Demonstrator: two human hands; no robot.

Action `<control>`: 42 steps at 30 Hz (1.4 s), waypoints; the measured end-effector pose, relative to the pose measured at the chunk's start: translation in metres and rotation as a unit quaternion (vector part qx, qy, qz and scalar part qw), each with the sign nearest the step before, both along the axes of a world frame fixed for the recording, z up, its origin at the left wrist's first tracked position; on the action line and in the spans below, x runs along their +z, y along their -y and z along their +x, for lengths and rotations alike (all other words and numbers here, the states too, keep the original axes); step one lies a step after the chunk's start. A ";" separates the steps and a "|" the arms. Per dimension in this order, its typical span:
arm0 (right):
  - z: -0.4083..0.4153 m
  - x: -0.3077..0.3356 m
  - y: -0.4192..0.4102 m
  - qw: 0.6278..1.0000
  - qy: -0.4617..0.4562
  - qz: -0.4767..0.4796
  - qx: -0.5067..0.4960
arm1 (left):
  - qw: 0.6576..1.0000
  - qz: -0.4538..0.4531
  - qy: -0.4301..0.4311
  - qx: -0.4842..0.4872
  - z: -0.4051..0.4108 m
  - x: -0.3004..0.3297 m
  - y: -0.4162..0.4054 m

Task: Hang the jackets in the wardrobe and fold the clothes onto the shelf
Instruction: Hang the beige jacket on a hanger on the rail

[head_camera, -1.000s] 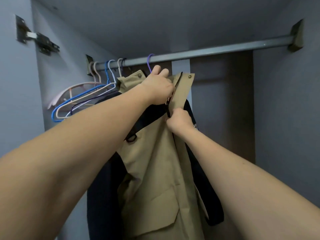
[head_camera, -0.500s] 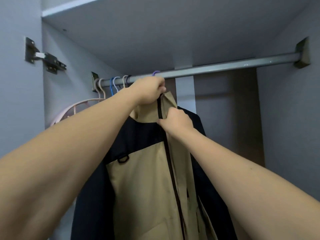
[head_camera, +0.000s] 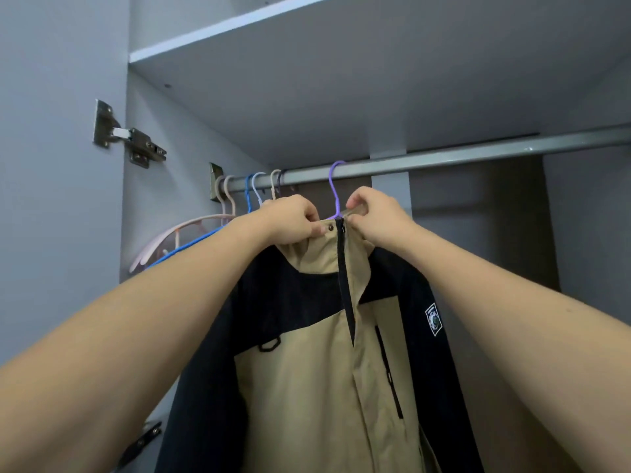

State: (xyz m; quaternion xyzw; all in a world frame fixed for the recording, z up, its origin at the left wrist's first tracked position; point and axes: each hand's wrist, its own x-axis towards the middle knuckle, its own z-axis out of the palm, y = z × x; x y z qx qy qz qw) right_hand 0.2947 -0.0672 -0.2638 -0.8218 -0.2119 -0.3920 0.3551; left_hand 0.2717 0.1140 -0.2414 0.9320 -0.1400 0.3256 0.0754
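Note:
A tan and black jacket (head_camera: 317, 370) hangs on a purple hanger (head_camera: 334, 186) from the grey wardrobe rail (head_camera: 478, 153). Its front zip is closed up to the collar. My left hand (head_camera: 290, 220) pinches the collar's left side beside a snap button. My right hand (head_camera: 375, 216) pinches the collar's right side at the top of the zip. Both hands sit just below the rail, on either side of the hanger's hook.
Several bare hangers (head_camera: 239, 206) in pink, blue and white crowd the rail's left end. A white shelf (head_camera: 232, 25) runs above the rail. A door hinge (head_camera: 129, 141) sticks out on the left wall. The rail is bare to the right of the jacket.
The zip has been drawn up to the collar. My right hand rose from the chest to the collar top, and my left hand shifted onto the collar's left edge. The view tilted upward.

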 end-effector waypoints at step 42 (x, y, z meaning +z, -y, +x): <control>0.030 0.031 0.019 0.969 -0.119 -0.166 0.137 | 0.979 -0.194 0.036 -0.049 0.026 -0.014 0.028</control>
